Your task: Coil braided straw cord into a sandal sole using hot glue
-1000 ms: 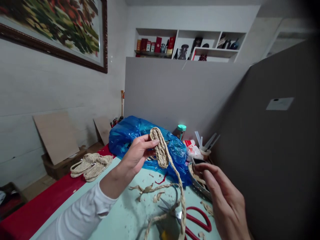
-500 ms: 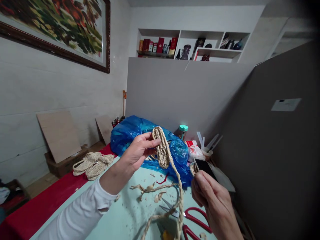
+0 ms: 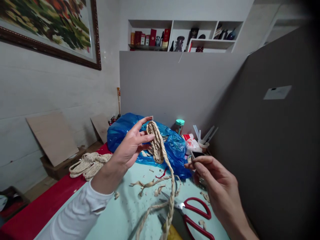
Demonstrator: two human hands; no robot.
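Note:
My left hand (image 3: pixel 133 143) is closed on a flat oval coil of braided straw (image 3: pixel 157 145), thumb on its near face and index finger stretched past its top. From the coil a long straw braid (image 3: pixel 171 186) hangs down toward me over the table. My right hand (image 3: pixel 217 180) is held to the right, its thumb and index fingertip pinched together; whatever they grip is too small to make out. Just behind those fingertips shows a dark flat object with a pale edge (image 3: pixel 198 154). Below the hands lie red-handled scissors (image 3: pixel 197 208), with a yellow-handled tool (image 3: pixel 172 231) partly under the braid.
A crumpled blue plastic bag (image 3: pixel 125 133) fills the far side of the table. Woven straw sandals (image 3: pixel 87 165) rest on red cloth (image 3: pixel 50 196) at left. Straw scraps (image 3: pixel 143 183) litter the pale green surface (image 3: pixel 120 213). A green-lidded jar (image 3: pixel 179 126) stands behind; a grey partition (image 3: pixel 180 86) rises beyond.
My left index finger has lifted off the coil and stretched upward. My right hand has turned from a fist to a pinch, with the knuckles raised. The view has shifted slightly.

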